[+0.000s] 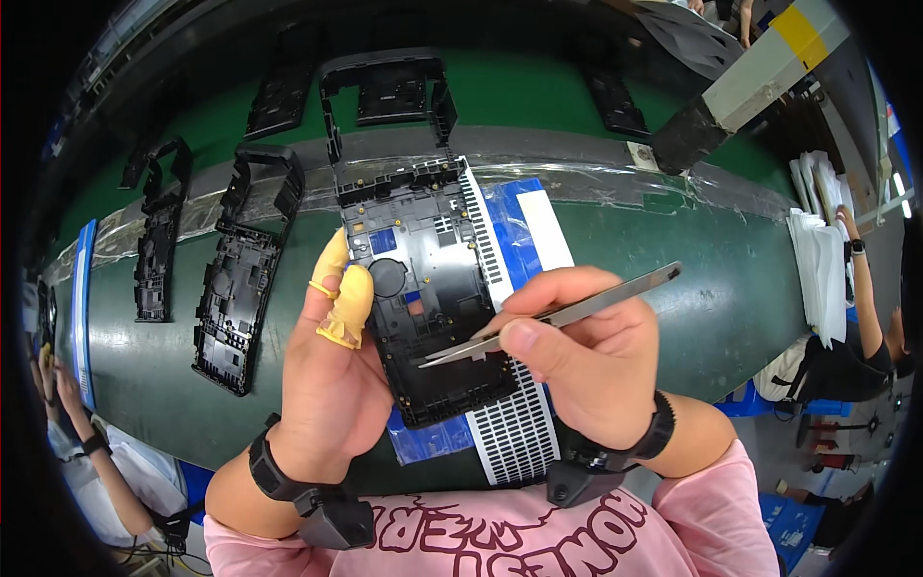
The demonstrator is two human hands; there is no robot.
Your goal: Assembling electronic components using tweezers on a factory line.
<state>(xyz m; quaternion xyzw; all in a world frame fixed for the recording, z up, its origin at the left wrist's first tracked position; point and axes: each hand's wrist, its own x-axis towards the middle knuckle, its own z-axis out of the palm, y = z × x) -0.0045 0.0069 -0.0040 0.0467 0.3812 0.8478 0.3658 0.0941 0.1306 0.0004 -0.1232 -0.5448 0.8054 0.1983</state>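
My left hand [336, 375], with yellow finger cots on thumb and a finger, grips the left edge of a black plastic housing [437, 279]. The housing has an open frame at its far end, small brass-coloured inserts and a round recess on its inner face. Metal tweezers [596, 300] are pinched in my right hand [596, 356]. Their tips lie over the lower part of the housing; whether they hold anything there I cannot tell. Beneath the housing lies a white sheet [519, 433] with rows of small black pieces, partly covered by the housing and my right hand.
Two similar housings [240, 288] rest on the green table at left; more lie on the green strip beyond. A grey post [740, 91] stands at far right. White sheets [817, 250] are stacked near a co-worker's arm [865, 298]. Another person's arm [101, 462] is at lower left.
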